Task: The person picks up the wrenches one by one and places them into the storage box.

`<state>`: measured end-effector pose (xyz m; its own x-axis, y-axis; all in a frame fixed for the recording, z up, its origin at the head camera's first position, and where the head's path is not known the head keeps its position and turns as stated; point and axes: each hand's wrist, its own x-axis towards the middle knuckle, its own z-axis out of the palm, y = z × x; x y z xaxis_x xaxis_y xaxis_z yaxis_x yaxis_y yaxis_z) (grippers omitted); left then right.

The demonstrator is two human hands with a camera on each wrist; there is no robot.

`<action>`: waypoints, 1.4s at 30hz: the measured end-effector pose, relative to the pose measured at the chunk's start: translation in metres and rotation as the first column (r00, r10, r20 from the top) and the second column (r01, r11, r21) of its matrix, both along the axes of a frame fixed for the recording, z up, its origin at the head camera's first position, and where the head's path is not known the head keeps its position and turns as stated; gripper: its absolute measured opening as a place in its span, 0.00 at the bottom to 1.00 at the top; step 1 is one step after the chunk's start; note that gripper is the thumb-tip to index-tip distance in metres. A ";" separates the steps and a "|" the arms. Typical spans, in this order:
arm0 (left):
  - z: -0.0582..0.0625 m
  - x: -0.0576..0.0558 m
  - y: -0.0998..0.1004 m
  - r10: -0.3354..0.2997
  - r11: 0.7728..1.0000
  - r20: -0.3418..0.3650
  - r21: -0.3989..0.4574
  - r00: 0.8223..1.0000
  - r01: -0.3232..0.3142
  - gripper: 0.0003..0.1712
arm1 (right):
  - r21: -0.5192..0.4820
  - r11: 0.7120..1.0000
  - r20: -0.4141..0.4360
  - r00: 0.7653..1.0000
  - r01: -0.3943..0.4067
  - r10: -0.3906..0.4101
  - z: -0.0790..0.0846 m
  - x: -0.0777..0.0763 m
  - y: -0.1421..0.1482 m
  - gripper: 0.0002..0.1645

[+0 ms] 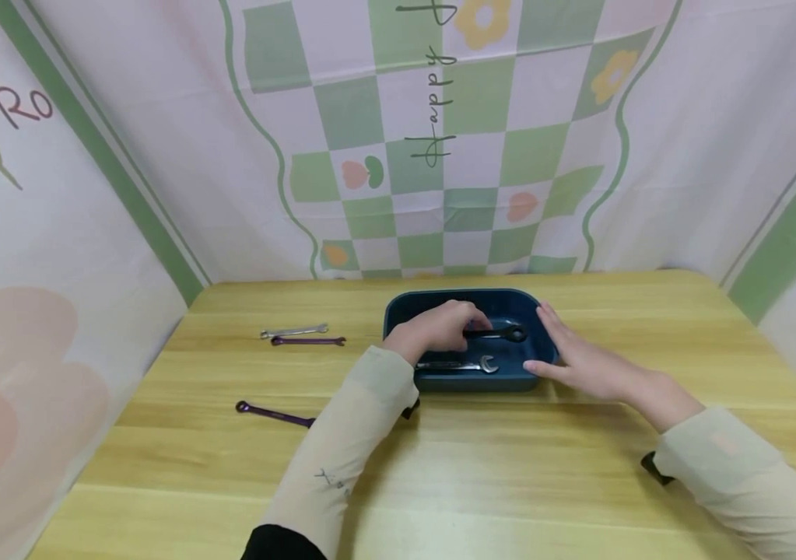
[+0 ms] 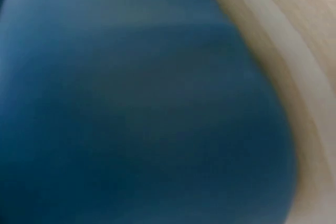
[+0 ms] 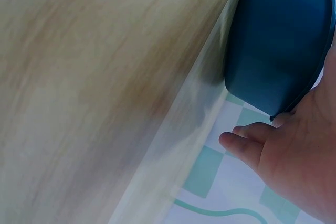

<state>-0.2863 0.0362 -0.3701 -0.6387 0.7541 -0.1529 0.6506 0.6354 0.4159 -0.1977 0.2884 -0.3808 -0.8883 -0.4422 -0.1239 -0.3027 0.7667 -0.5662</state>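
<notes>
A dark blue rectangular bin (image 1: pixel 482 383) stands on the table. My left hand (image 1: pixel 440 327) reaches over its left side, fingers curled down at the near end of a black wrench (image 1: pixel 511 334), which it appears to grip; the fingertips are partly hidden. Below that hand, a silver open-ended wrench (image 1: pixel 469 365) lies on the bin floor, its left end covered by the wrist. Against the bin's right end rests my right hand (image 1: pixel 590 365), fingers extended along the outside and thumb at the near corner. The left wrist view shows only the blurred blue bin wall (image 2: pixel 147 108).
Left of the bin, a silver wrench (image 1: pixel 294 331) and a purple wrench (image 1: pixel 308 341) lie side by side on the wooden table (image 1: pixel 496 482). Another purple wrench (image 1: pixel 275 414) lies nearer, partly behind the left sleeve. A patterned cloth (image 1: pixel 440 210) hangs behind.
</notes>
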 end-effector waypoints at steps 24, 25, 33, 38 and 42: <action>-0.012 0.000 0.006 0.008 0.999 0.072 -0.040 0.997 -0.005 0.25 | 0.021 1.000 0.003 1.000 0.009 -0.009 -0.002 -0.001 0.000 0.59; -0.013 0.001 0.006 0.008 0.999 0.073 -0.041 0.997 -0.005 0.25 | 0.019 1.000 0.003 1.000 0.009 -0.009 -0.002 -0.001 0.000 0.59; -0.019 0.001 0.007 0.009 0.999 0.079 -0.049 0.997 -0.005 0.23 | 0.010 1.000 0.010 1.000 0.012 -0.012 -0.003 0.000 0.000 0.60; -0.021 0.000 0.008 0.002 0.999 0.067 -0.042 0.998 0.001 0.23 | 0.008 1.000 0.013 1.000 0.013 -0.013 -0.003 -0.001 0.000 0.60; -0.021 0.000 0.010 -0.010 0.999 0.067 -0.034 0.998 0.013 0.23 | 0.014 1.000 0.014 1.000 0.015 -0.015 -0.003 0.000 0.000 0.60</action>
